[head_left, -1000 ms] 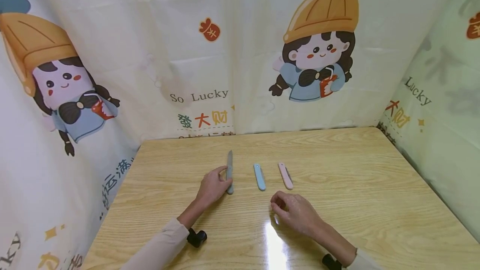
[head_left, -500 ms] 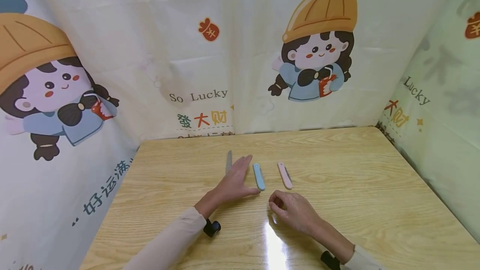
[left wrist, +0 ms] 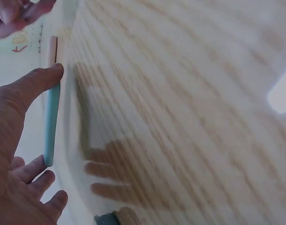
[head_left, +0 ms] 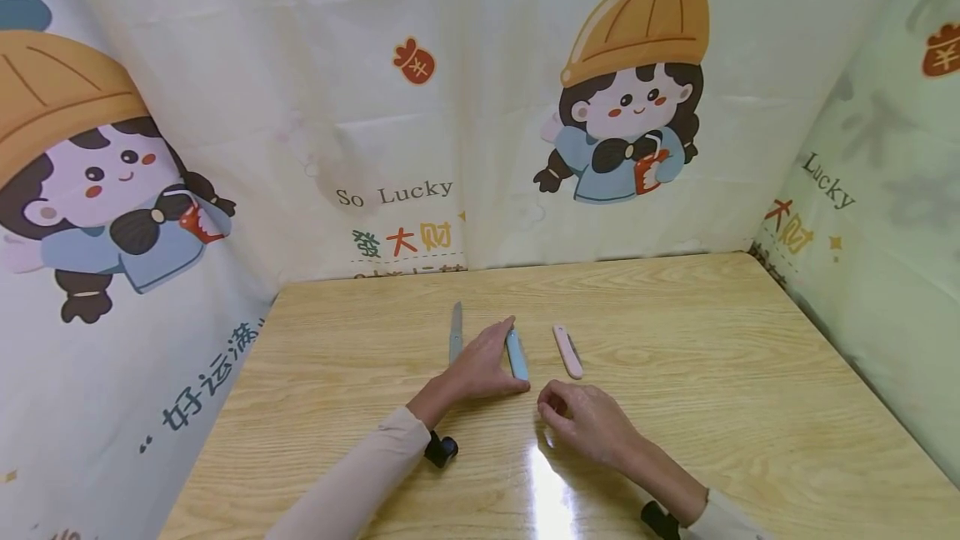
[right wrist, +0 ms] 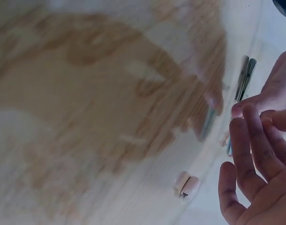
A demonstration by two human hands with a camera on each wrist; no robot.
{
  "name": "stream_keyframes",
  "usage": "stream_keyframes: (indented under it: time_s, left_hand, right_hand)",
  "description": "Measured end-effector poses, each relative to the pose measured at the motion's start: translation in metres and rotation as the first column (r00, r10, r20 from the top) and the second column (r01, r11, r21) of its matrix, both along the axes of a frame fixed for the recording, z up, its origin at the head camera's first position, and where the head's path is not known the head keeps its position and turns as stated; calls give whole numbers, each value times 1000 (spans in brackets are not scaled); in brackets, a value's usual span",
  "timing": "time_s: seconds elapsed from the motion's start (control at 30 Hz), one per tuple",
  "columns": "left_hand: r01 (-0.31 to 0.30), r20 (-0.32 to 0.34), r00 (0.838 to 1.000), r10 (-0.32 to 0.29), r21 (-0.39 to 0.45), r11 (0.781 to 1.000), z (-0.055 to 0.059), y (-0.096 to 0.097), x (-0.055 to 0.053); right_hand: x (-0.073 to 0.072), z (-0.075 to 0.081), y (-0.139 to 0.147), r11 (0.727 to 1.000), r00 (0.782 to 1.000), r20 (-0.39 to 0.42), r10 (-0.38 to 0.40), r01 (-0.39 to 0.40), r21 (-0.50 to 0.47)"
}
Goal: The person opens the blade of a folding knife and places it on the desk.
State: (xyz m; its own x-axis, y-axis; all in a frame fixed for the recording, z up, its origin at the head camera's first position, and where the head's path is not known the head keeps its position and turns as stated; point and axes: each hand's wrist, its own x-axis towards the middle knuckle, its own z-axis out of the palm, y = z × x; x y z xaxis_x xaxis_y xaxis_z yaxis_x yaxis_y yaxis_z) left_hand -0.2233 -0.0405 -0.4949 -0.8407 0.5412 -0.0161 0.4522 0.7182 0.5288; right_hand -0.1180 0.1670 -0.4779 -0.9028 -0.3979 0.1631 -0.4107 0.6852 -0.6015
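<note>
A light-blue folding knife [head_left: 517,356] lies folded on the table. My left hand [head_left: 478,367] spans it lengthwise, thumb at its near end and a fingertip at its far end; the left wrist view shows both tips against the blue handle [left wrist: 51,119]. Left of it lies a grey knife [head_left: 456,333] with its blade out, pointing away, its handle partly hidden by the left hand. A pink folding knife [head_left: 567,352] lies folded to the right. My right hand [head_left: 588,422] rests near the pink knife with fingers loosely curled, holding nothing.
The wood-grain table [head_left: 675,340] runs back to a printed cloth curtain [head_left: 495,107] that rises behind and along both sides. A black wrist camera [head_left: 441,448] sits at the left wrist, another [head_left: 660,519] at the right.
The left hand has left the grey knife, moved right with fingers spread, and closed on the ends of the blue folding knife. The right hand has stayed in place.
</note>
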Motion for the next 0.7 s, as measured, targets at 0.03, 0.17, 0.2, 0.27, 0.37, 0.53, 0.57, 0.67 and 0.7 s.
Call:
stream_keyframes:
  time_s: [0.03,0.17,0.2,0.27,0.37,0.53,0.57,0.67,0.7]
  left_hand:
    - [0,-10,1000,0,5,1000,1,0,1]
    - [14,-68,998,-11,44,999,6,2,7]
    - [22,-79,997,-18,54,998,8,2,9]
    - [35,-91,995,-28,72,997,11,3,14]
    - [50,-109,993,-41,83,995,15,3,20]
    - [76,-120,991,-62,113,991,23,4,32]
    - [82,-121,990,-68,119,989,24,4,34]
    - [102,-122,989,-87,127,987,28,4,41]
    - [110,-123,988,-94,128,986,29,4,43]
  right_hand:
    - [0,0,0,1000,1000,-4,-14,14,0]
    - [-2,0,0,997,997,-5,-77,77,-13]
    - [-2,0,0,996,996,-3,-89,89,-16]
    - [-3,-1,1,994,994,6,-106,106,-23]
    - [-5,0,1,991,992,29,-125,126,-39]
    - [-9,3,3,974,975,128,-179,194,-119]
    - [-9,3,4,969,972,154,-179,201,-142]
    - [-10,2,5,959,964,226,-142,190,-210]
    - [-10,2,5,955,962,246,-120,179,-235]
